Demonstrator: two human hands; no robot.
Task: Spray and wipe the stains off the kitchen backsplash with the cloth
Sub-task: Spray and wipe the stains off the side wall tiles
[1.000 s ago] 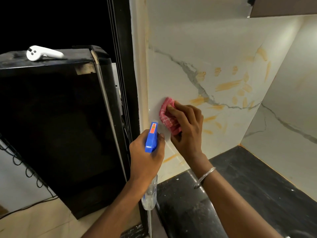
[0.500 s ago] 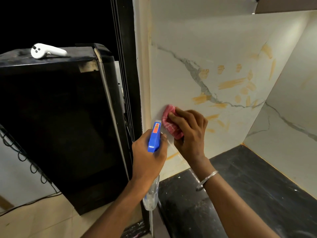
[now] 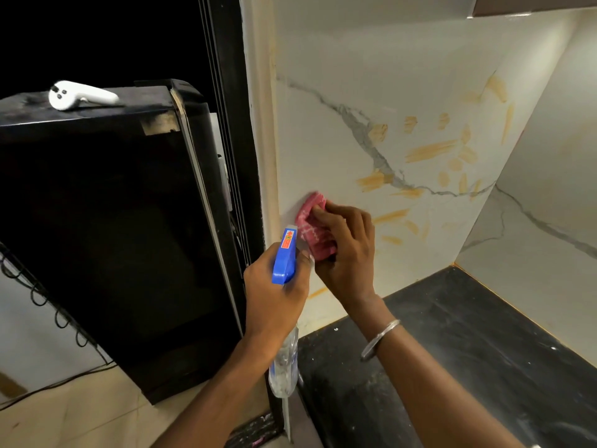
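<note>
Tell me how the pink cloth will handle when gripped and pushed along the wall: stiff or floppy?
Probably floppy: the cloth is bunched into folds under the right hand, so it likely holds no shape on its own. Likely light, since curled fingers are enough to pin it against the backsplash. It should slide rather than roll on that glossy-looking tile.

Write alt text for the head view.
A person's right hand presses a pink cloth against the white marble backsplash, left of most orange stains. The left hand holds a blue-topped spray bottle near the black counter.
</note>
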